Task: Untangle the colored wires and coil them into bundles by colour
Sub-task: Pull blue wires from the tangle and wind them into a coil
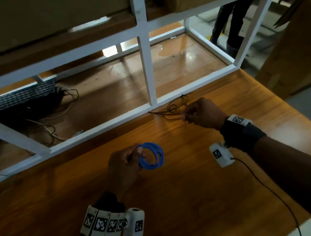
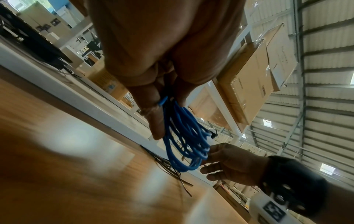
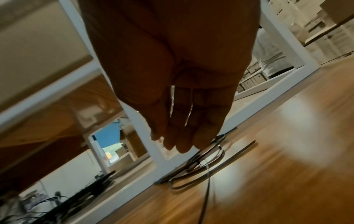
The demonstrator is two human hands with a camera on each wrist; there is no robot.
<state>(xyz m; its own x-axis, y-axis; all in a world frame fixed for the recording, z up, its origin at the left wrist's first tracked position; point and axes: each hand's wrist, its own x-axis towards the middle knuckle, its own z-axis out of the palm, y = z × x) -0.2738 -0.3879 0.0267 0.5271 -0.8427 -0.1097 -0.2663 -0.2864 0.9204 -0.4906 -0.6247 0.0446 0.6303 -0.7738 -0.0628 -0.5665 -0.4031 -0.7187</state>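
Note:
A coil of blue wire [image 1: 151, 156] hangs just above the wooden table [image 1: 189, 201], and my left hand [image 1: 140, 152] grips its left side with curled fingers. In the left wrist view the blue wire loops [image 2: 184, 136] dangle below my left hand [image 2: 166, 109]. A loose tangle of thin black wire [image 1: 173, 109] lies against the white frame farther back. My right hand [image 1: 185, 116] is at its right end, fingertips pinched on a strand. In the right wrist view the black wire [image 3: 201, 163] runs down from my right hand [image 3: 172, 142].
A white metal frame [image 1: 101, 127] crosses the table behind the wires. Behind it lie a dark keyboard [image 1: 16, 96] and grey cables. Cardboard boxes [image 1: 297, 43] stand at the right, and a person's legs [image 1: 233, 21] are beyond the frame.

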